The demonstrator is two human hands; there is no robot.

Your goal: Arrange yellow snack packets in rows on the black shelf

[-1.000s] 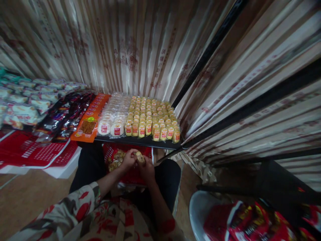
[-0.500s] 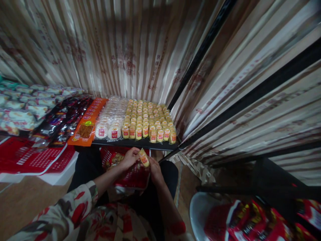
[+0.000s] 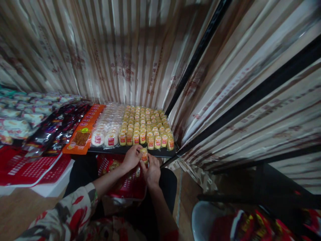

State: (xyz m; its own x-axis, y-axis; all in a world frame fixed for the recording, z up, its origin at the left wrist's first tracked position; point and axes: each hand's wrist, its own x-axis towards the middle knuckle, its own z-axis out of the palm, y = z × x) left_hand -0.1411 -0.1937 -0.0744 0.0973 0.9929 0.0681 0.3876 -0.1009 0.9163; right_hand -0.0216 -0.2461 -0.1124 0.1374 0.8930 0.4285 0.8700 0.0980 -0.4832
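Taking the held cake as the clock's centre, white packets [image 3: 16, 128] lie just past nine o'clock, then dark packets [image 3: 47, 137] between nine and ten, an orange packet [image 3: 79, 139] near ten, and round white crackers [image 3: 97, 138] between ten and eleven. The red basket [image 3: 120, 193] between the knees sits at about half past seven. The left hand [image 3: 132, 156] has its fingertips closed on the upper left of a small wrapped yellow cake [image 3: 143, 156], and the right hand [image 3: 151, 170] grips the same cake from four o'clock. Half a second ago that cake was tilted over the basket; now it stands nearly upright by the front edge of the table [image 3: 164, 153], its red label towards the wearer (whether its base touches the table, I cannot tell). I judge this to have changed handling above the basket into lining up by the table, as the cake now matches the stance of the yellow cakes [image 3: 142, 124] at twelve. Farther right, a pale basin [image 3: 199, 217] stands at about half past four.
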